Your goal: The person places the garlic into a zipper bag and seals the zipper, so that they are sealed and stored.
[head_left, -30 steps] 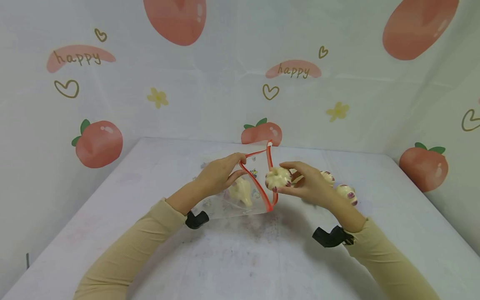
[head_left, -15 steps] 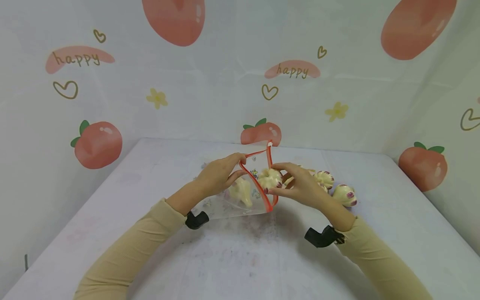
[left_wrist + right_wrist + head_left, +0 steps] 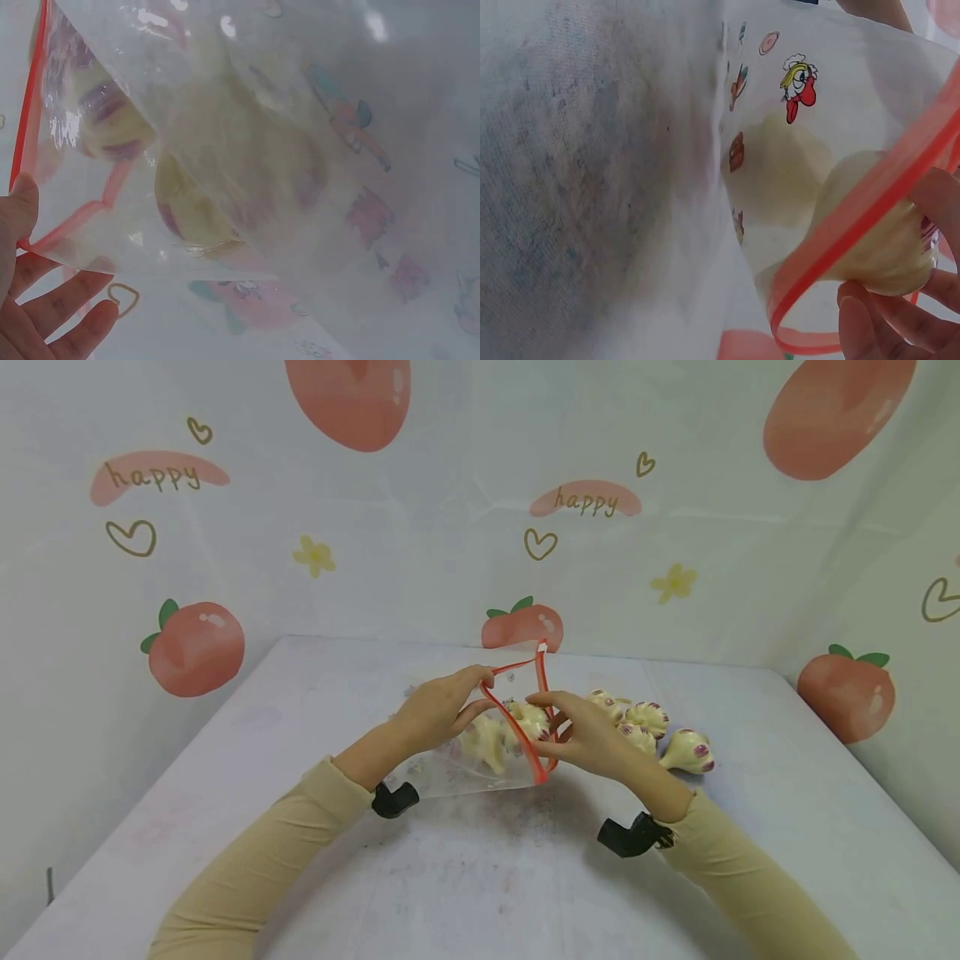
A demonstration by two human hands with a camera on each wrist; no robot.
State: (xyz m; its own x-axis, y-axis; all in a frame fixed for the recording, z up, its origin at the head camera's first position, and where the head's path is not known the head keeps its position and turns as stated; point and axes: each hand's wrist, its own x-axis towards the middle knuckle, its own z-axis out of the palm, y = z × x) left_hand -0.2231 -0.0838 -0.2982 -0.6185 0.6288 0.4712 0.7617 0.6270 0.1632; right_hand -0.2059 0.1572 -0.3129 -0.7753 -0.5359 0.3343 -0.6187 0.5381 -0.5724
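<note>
A clear zip bag with a red-edged mouth and small cartoon prints is held up, its mouth facing right. My left hand pinches the bag's upper rim between thumb and fingers. Inside the bag lies a garlic bulb, blurred through the plastic in the left wrist view. My right hand grips a second garlic bulb, which is partly through the red mouth. In the right wrist view, the fingers curl round its purple-streaked end.
Several garlic bulbs sit in a cluster on the white table right of the bag, one of them slightly apart. A printed white cloth hangs behind the table. Black wrist mounts sit at both cuffs.
My right hand has moved left, bringing its garlic bulb from outside the bag's mouth to inside it. More of the cluster shows behind the hand. The left hand has stayed in place.
</note>
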